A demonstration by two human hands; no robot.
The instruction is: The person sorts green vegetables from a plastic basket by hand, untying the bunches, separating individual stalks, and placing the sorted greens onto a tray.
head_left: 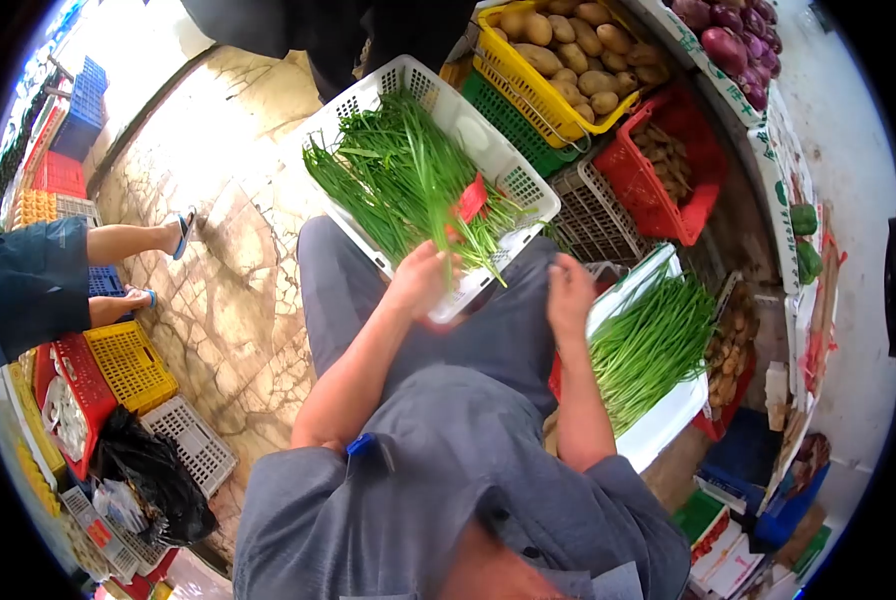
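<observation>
A white perforated crate [498,150] rests against my knees, with loose green garlic chives [388,170] heaped in it. At its near edge my left hand [423,282], smeared by motion, is closed on a few garlic chives that rise from the fingers. A red strip [471,198] lies over the chives just beyond that hand. My right hand [571,300] is above my right knee, outside the crate, with curled fingers; what they hold, if anything, is hidden. Beside it, a white foam box [658,448] contains more garlic chives [653,345] laid lengthwise.
At the back right are a yellow crate [508,75] of potatoes, a green crate [513,125] under it and a red crate [693,215]. Red onions [728,45] sit on a shelf. On the left stand a person's legs [133,240], near yellow and white crates and a black bag [153,480].
</observation>
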